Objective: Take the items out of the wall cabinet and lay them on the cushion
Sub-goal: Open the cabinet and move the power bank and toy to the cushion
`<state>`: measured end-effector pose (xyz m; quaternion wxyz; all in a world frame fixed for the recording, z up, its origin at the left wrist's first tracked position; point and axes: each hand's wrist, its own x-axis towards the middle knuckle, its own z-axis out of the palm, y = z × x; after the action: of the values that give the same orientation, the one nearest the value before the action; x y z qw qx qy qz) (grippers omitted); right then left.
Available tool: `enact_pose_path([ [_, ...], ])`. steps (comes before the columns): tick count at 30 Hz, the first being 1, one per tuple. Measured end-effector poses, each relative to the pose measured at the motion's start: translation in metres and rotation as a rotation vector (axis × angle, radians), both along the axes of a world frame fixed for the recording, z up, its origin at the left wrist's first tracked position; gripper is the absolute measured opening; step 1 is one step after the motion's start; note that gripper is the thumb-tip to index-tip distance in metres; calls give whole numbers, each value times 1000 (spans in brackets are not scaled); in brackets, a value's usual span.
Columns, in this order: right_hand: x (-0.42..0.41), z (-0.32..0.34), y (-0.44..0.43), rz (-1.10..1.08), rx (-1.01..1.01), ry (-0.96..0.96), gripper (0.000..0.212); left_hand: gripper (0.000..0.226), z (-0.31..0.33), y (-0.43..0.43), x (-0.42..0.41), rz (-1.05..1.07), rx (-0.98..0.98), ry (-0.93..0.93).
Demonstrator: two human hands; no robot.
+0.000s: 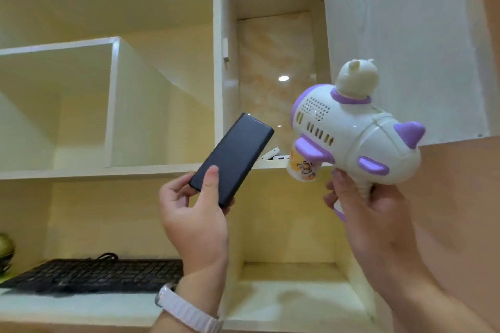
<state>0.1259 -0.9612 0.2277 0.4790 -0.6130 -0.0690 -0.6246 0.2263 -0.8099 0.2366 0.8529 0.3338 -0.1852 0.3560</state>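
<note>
Presently, the left hand (194, 213) grips a black power bank (232, 157) by its lower end, thumb on the front face and fingers curled behind; the unit tilts up to the right in front of the wall cabinet (217, 62). The right hand (370, 211) has its fingers wrapped round the ribbed handle under a white-and-purple toy airplane (357, 132), which carries a cream bear figure (357, 76) on top. The cabinet door (400, 35) stands open behind the toy. Small white devices (276, 158) lie on the right compartment's shelf. A printed cup (304, 167) shows at the shelf's front edge, partly hidden by the toy. A black keyboard (102, 274) lies on the lower ledge, at left.
</note>
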Motion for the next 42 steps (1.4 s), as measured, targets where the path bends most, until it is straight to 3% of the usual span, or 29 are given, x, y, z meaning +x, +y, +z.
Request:
enact_pose_path([
  [5,-12,-40,7,16,143,58,16,27,-39,4,-10,-276,-63,125],
  [9,-16,-70,21,-54,225,123,24,42,-68,6,-3,-546,61,133],
  [13,-18,-97,40,-127,296,133,13,43,-98,10,14,-803,169,132],
  [20,-17,-146,81,-306,383,193,20,58,-138,28,37,-1008,313,76],
  [24,-23,-182,108,-424,449,237,14,50,-170,33,44,-1134,409,14],
  [29,-52,-225,137,-651,625,355,14,48,-205,35,38,-1350,561,68],
  [42,-178,-248,263,-957,844,234,18,38,-247,70,-86,-1746,788,-17],
])
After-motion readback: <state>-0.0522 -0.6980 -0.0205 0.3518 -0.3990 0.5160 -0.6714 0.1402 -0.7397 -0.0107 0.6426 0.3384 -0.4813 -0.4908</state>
